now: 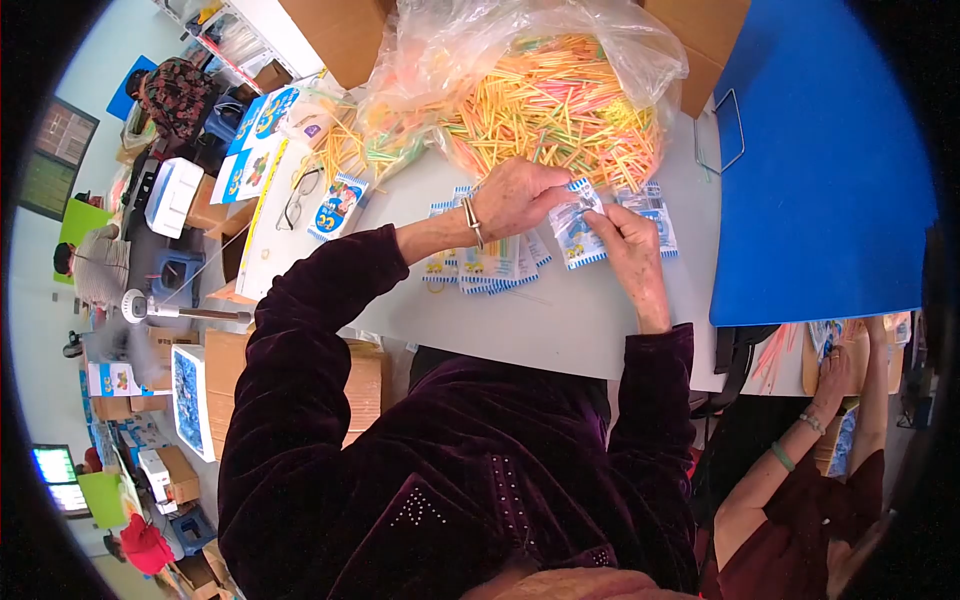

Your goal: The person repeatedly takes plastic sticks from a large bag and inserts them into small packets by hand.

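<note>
Between both hands is a small blue-and-white printed packet (578, 240), held over the table. My left hand (515, 202), with a bracelet at the wrist, pinches its upper edge. My right hand (632, 240) grips the packet's right side between thumb and fingers. More such packets (490, 265) lie in an overlapping pile under and beside my left hand, and another packet (655, 215) lies behind my right hand. Just beyond the hands, a large clear plastic bag (430, 60) lies open, full of thin yellow, pink and green sticks (550, 95).
Eyeglasses (292, 205) and a single packet (338, 205) lie on the grey table (450, 325) at left. Cardboard boxes (340, 35) stand behind the bag. A blue board (820, 160) fills the right. A co-worker's hand (832, 375) is at lower right.
</note>
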A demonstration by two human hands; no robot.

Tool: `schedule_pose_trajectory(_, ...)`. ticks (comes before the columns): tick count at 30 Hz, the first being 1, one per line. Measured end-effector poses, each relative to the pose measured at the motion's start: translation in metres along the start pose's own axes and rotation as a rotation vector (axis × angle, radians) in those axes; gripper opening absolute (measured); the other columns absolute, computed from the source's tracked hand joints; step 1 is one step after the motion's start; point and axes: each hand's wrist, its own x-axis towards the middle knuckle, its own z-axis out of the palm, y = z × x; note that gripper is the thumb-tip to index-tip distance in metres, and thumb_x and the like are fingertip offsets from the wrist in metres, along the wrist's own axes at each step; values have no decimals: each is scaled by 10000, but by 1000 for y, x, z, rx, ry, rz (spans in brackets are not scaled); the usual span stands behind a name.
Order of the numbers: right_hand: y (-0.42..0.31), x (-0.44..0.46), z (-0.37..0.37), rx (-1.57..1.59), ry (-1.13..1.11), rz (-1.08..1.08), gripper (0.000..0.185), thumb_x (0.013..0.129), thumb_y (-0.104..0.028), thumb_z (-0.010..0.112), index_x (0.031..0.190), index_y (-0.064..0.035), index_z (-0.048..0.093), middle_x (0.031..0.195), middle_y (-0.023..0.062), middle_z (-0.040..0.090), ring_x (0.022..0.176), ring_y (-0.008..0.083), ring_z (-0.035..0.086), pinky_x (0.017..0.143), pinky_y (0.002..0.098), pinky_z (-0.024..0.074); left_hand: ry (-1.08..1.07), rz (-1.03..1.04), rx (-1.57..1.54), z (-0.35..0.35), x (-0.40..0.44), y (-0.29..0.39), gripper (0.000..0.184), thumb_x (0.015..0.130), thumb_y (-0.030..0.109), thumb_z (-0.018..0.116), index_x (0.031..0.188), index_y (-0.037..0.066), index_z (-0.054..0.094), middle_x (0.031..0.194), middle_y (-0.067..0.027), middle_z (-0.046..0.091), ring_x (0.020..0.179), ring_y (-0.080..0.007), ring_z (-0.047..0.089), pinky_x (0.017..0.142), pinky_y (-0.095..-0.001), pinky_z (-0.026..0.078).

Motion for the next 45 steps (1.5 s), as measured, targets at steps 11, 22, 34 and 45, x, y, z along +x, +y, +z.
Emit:
schedule_pose_trajectory(11,11,4,-6,-46,115,-98,263,819,-59,581,627,2,412,551,-29,339,537,47,280,445,232,258,34,49,276,-3,89,-85,278,784,332,564,838,64,615,770,-103,595,735,-254,556,667,-375,424)
schedule_pose_trajectory(22,13,5,-10,-99,155,-117,236,805,-58,593,648,27,440,535,23,359,521,69,307,441,256,281,-121,28,886,47,162,-97,273,768,215,526,983,78,623,1101,-97,550,1072,-264,409,834,-446,291)
schedule_pose_trajectory(34,15,6,-11,-88,194,-172,208,803,-51,590,667,35,458,544,29,361,528,79,310,455,254,293,-139,-126,903,50,157,-93,363,737,183,549,1076,54,570,1197,-155,483,1085,-291,414,820,-474,298)
schedule_pose_trajectory(45,14,7,-13,-50,183,-35,236,820,-90,582,646,12,460,545,-22,383,531,46,316,450,240,291,-119,-425,586,28,140,-102,261,762,230,537,927,29,566,966,-155,599,992,-328,480,771,-519,312)
